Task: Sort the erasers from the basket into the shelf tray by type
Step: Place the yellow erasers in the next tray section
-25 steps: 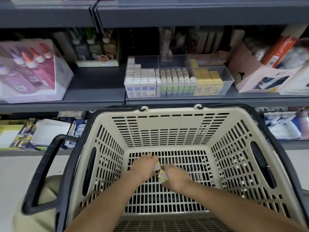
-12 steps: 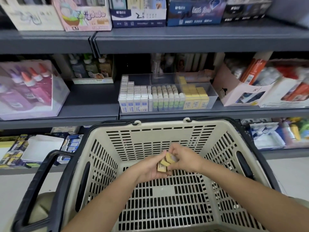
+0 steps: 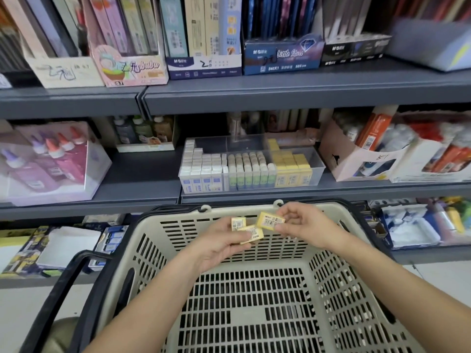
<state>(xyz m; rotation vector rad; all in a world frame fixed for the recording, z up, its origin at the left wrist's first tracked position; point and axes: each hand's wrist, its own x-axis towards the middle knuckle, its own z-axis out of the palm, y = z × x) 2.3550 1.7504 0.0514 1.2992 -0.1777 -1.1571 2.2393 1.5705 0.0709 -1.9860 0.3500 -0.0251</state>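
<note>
— Both hands have come up from the floor of the slotted beige plastic basket to its far rim since a second ago. See the left hand? Its fingers curl loosely round two small yellow paper-sleeved erasers, one lying crooked against the other.

— And the right hand pinches a third yellow eraser between thumb and fingertips, just beside that pair.

— That's my worry. Three little blocks, slick sleeves, a light hold. If they get shuffled from hand to hand, I'd guess one slips and drops back into the basket.

— Or lands wrong. That clear plastic shelf tray above holds white erasers on the left, green-sleeved erasers in the middle and yellow stock on the right. The yellow section looks packed at the front, so a hurried push could topple a row or nudge one over among the green.
</note>
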